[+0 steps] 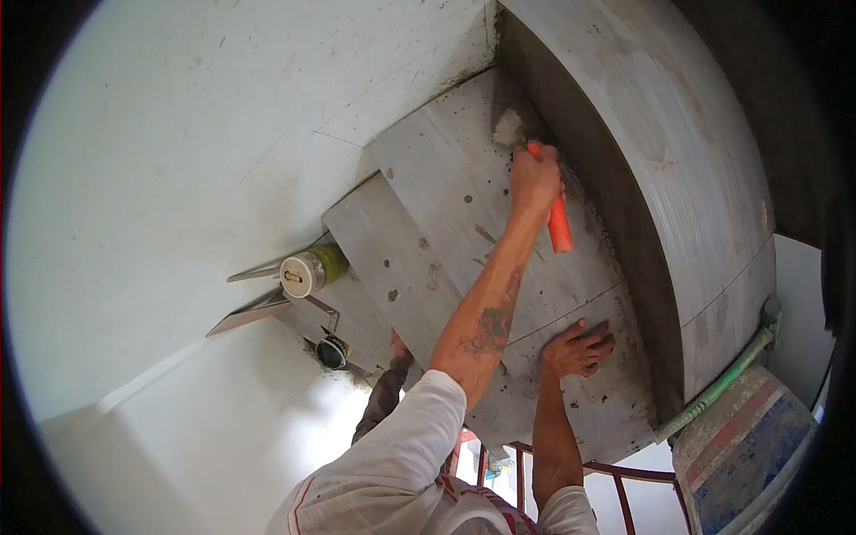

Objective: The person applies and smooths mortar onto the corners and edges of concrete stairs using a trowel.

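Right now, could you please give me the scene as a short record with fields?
Left hand: closed around an orange tool
Right hand: spread on the gray panels, palm down
Other person: dark sleeve, hand at the panels' lower edge
Beside white wall: white-and-green container
Right side: green bar, slanting
Surface condition: dark spots, scattered
Tool's working end: cannot tell

Partly hidden.
Orange handle (560, 229): middle covered by left hand (535, 183). Dark sleeve (383, 399): lower end lost behind white sleeve (406, 441).
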Demonstrator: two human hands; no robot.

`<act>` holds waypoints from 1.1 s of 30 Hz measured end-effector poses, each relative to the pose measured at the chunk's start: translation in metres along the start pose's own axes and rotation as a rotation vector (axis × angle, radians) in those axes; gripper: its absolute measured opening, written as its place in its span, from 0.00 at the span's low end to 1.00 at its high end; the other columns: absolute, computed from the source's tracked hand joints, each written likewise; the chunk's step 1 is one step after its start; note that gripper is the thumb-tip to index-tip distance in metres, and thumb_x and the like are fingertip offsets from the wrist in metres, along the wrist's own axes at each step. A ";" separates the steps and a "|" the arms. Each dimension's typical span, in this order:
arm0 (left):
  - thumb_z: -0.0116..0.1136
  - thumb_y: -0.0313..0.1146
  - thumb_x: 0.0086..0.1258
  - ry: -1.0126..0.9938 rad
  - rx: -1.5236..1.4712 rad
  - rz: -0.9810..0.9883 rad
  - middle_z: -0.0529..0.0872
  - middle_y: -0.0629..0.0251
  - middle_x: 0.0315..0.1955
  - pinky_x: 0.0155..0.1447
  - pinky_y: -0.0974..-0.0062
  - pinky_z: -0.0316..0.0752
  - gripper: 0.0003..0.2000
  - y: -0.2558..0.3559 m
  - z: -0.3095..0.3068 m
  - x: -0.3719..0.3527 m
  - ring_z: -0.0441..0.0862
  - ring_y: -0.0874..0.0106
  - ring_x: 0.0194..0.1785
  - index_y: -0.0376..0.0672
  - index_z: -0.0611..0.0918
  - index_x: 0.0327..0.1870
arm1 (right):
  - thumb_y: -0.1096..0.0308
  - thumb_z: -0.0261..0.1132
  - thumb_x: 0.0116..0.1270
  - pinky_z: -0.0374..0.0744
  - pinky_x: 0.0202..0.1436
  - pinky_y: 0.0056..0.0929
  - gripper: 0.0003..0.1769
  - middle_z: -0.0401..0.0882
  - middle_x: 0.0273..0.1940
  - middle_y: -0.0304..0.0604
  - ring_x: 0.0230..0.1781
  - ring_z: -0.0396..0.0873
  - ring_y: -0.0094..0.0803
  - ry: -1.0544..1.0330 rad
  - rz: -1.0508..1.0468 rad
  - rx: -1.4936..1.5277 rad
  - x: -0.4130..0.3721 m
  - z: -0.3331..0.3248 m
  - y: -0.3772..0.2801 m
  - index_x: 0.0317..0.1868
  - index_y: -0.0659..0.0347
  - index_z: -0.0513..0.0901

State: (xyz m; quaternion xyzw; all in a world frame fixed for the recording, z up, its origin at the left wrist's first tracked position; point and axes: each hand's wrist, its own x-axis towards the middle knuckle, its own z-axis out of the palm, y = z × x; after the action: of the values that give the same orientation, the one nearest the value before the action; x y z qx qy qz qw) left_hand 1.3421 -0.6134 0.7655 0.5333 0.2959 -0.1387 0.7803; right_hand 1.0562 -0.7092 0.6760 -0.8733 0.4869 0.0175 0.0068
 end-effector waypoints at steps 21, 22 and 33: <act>0.49 0.29 0.68 -0.152 0.056 0.108 0.71 0.64 0.24 0.21 0.72 0.70 0.09 0.019 -0.026 -0.038 0.70 0.74 0.20 0.38 0.65 0.43 | 0.38 0.36 0.75 0.57 0.62 0.64 0.33 0.52 0.71 0.49 0.74 0.48 0.45 0.081 0.011 -0.066 0.001 0.005 0.000 0.72 0.45 0.58; 0.50 0.29 0.68 -0.137 0.093 0.174 0.72 0.63 0.24 0.22 0.72 0.71 0.10 0.002 -0.030 -0.032 0.71 0.73 0.21 0.39 0.63 0.44 | 0.38 0.36 0.76 0.58 0.62 0.64 0.33 0.52 0.71 0.48 0.74 0.48 0.45 0.091 0.007 -0.059 0.000 0.003 0.002 0.72 0.45 0.59; 0.50 0.28 0.70 -0.120 0.019 0.112 0.72 0.63 0.26 0.25 0.72 0.72 0.11 -0.026 0.007 -0.003 0.73 0.73 0.25 0.41 0.63 0.47 | 0.43 0.40 0.77 0.51 0.65 0.58 0.31 0.51 0.72 0.51 0.76 0.44 0.44 0.080 -0.017 0.004 -0.002 0.000 0.008 0.73 0.48 0.58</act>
State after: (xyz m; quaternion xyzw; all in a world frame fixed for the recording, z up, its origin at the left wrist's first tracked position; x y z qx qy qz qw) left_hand 1.3279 -0.6301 0.7493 0.5473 0.2170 -0.1294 0.7979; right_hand 1.0487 -0.7117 0.6757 -0.8775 0.4792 -0.0184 -0.0110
